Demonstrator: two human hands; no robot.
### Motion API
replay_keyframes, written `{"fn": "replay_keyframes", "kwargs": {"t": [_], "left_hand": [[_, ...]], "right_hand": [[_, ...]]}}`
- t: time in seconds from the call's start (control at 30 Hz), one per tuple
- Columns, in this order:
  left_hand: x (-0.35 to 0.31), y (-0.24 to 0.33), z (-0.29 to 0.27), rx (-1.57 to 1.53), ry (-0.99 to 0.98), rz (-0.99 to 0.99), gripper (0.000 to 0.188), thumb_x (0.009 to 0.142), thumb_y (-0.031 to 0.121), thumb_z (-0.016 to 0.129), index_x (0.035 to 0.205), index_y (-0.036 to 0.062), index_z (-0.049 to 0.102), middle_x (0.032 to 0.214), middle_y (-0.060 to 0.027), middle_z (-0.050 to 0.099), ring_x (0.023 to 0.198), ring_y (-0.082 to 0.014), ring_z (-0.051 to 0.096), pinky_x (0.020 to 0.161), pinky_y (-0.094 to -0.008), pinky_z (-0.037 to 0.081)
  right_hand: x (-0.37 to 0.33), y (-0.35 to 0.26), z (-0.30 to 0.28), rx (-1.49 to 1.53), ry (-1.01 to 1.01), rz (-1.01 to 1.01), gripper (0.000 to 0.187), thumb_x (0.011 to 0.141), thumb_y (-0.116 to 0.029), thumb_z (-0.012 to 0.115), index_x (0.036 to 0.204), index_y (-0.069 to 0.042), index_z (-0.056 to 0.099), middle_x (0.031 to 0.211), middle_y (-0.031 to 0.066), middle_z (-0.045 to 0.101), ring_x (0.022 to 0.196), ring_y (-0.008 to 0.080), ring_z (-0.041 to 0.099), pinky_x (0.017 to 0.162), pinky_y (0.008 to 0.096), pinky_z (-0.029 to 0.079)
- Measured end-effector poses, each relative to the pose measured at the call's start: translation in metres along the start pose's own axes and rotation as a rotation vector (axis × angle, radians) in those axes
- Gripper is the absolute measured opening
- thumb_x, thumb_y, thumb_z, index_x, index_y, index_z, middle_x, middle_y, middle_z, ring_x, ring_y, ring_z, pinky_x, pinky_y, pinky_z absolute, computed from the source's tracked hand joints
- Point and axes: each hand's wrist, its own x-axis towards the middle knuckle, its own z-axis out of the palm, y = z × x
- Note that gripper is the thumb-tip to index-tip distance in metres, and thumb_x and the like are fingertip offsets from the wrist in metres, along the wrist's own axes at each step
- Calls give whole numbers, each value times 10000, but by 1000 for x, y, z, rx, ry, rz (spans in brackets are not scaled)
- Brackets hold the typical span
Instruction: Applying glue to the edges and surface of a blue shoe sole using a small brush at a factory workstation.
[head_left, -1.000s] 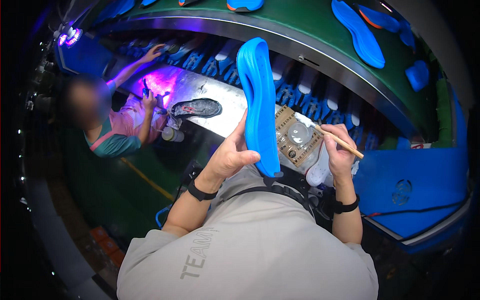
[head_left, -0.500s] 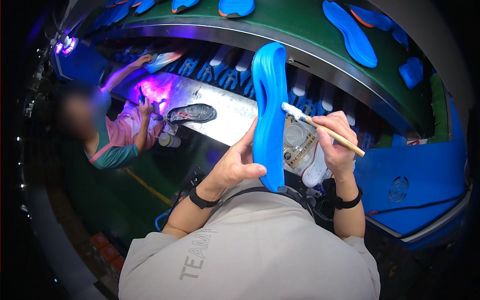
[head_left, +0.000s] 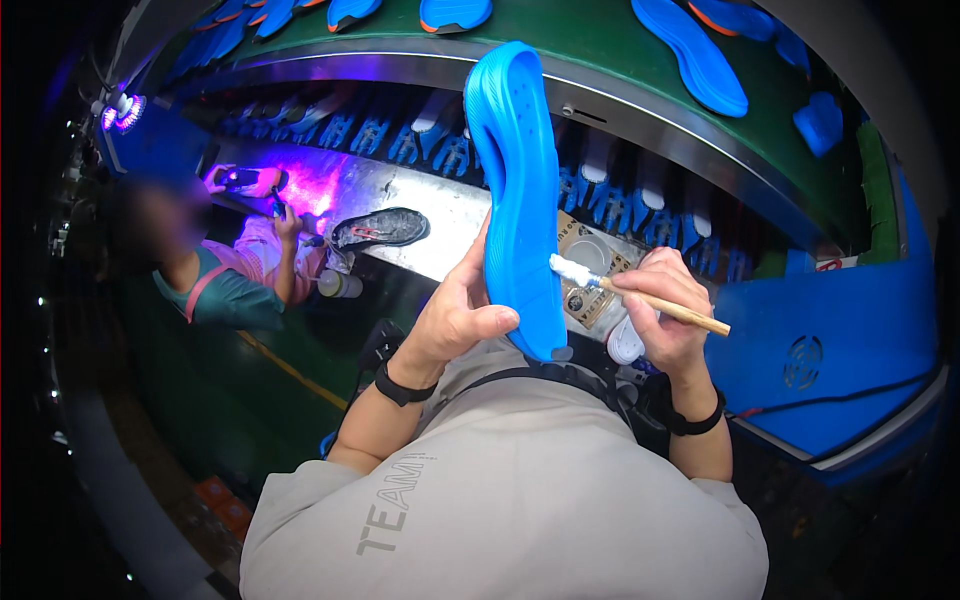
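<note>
A blue shoe sole (head_left: 522,210) stands nearly upright in front of me, toe end up and leaning a little left. My left hand (head_left: 462,315) grips its lower left side, thumb across the front and the other fingers hidden behind it. Between the fingers and thumb of my right hand (head_left: 668,312) is a brush (head_left: 650,298) with a wooden handle. Its white, loaded bristles touch or nearly touch the sole's right edge, low down. Behind the brush, a clear round cup (head_left: 588,256) sits on printed brown cardboard (head_left: 598,305).
A metal bench (head_left: 450,215) runs behind the sole, with a dark shoe upper (head_left: 380,228) on it. Beyond lies a green conveyor (head_left: 570,60) carrying blue soles (head_left: 700,60). At left a co-worker (head_left: 235,285) handles a shoe under purple light. A blue machine housing (head_left: 830,340) stands right.
The sole has shifted up and left in view and tips further left. The brush has moved lower along its right edge. The co-worker has drawn a shoe closer.
</note>
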Motion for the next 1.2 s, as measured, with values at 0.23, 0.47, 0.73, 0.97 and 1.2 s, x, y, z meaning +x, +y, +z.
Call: {"fn": "replay_keyframes", "kwargs": {"t": [0.23,0.47,0.73,0.97,1.2], "left_hand": [[-4,11,8,54,70,32,1240,686,328,856,1613,49,81,1549,-163,348,1413,-280,405,1149,-417,369],[-6,15,8,117,68,54,1248,685,312,858,1618,63,68,1562,-167,335,1418,-287,399,1150,-422,369],[-4,15,5,122,47,73,1232,702,287,854,1620,68,61,1558,-163,339,1417,-290,395,1150,-429,367],[0,2,-4,101,37,65,1197,712,297,840,1616,63,92,1536,-154,370,1394,-273,424,1147,-417,372],[9,2,-2,113,2,52,1177,719,297,831,1613,65,103,1499,-156,418,1354,-277,477,1127,-420,404]], "right_hand": [[-9,-10,-2,25,-16,28,173,714,8,681,879,-7,733,776,81,698,720,222,591,717,338,438],[-13,-15,-7,145,-3,81,171,746,6,677,904,1,741,763,87,693,725,210,588,707,331,443],[-6,-12,0,50,31,58,154,768,-10,682,908,2,746,796,93,708,735,212,583,700,322,454],[-13,-15,-5,87,13,100,155,746,-8,684,889,-4,743,770,77,706,718,209,588,730,333,451],[-15,-13,-16,61,-60,95,166,750,-6,678,903,7,741,766,81,704,703,206,574,714,334,453]]}}
